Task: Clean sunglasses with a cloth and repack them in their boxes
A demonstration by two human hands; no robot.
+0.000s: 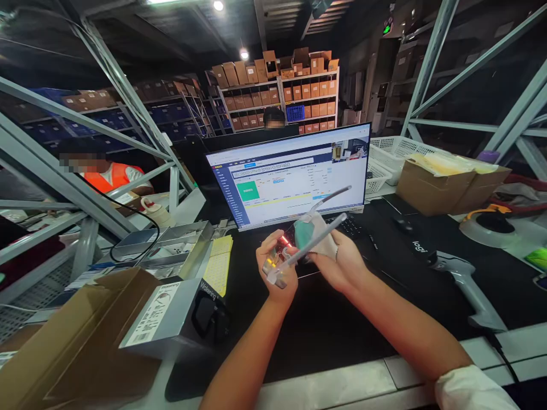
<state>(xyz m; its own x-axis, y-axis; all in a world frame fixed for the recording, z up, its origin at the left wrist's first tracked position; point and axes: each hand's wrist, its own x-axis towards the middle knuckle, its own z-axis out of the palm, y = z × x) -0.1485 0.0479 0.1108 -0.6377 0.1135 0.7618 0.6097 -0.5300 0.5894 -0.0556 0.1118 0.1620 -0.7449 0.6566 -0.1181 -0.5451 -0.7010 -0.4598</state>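
Note:
My left hand (276,267) is closed around a small silvery device (273,269) that glows red at its top. My right hand (339,262) grips a pair of glasses (316,230) with teal lenses, wrapped in a pale cloth, its two grey temples sticking up to the right. Both hands meet above the black desk mat (325,324), just in front of the monitor (288,176) and keyboard (350,225).
A grey barcode scanner (464,279) lies on the mat at right, a mouse (402,224) behind it. Open cardboard boxes sit at near left (64,347) and far right (444,179), beside a white basket (391,154). A person in an orange vest (111,175) works at left behind steel bracing.

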